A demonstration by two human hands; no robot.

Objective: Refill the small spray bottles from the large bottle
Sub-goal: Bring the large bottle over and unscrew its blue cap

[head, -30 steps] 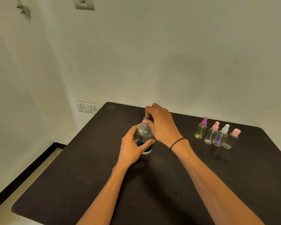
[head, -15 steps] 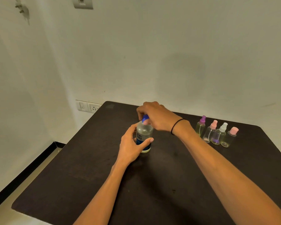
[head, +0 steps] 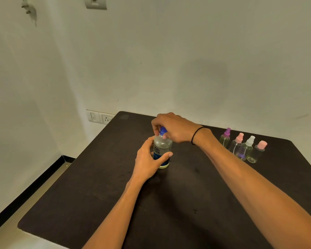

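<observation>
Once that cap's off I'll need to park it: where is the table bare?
Bare: the table left of the large bottle, and the near stretch between the forearms. Crowded: the far right, where four small spray bottles cluster.

Only thing I can actually read here is on the clear large plastic bottle with the blue cap [head: 162, 150] that I'm gripping in my left hand [head: 147, 159]: dark lettering "re." with "nu" under it, printed on the see-through upper part. There's a blue label band below that, but my thumb covers part of it and whatever's printed there is too small to make out. The four small clear spray bottles with purple, pink and white tops [head: 243, 147] show no readable print.
</observation>
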